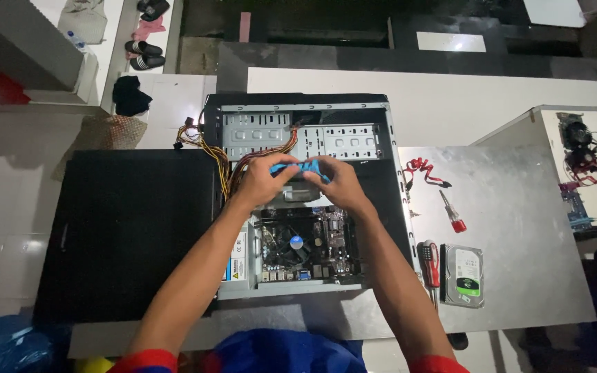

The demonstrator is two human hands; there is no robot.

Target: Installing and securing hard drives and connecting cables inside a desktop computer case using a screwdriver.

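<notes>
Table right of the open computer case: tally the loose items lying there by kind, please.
Screwdrivers: 2, a small red-handled one and a larger red-and-black one
Hard drives: 1
Red cables: 1
Total: 4

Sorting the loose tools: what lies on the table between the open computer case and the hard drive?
In the head view, a red-handled screwdriver lies between the computer case and the hard drive, right beside the drive.

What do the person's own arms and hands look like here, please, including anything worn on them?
Both forearms are bare. The left hand and right hand wear no gloves, and no watch or ring is visible. Short red sleeve cuffs show at the upper arms, over blue clothing.
</notes>
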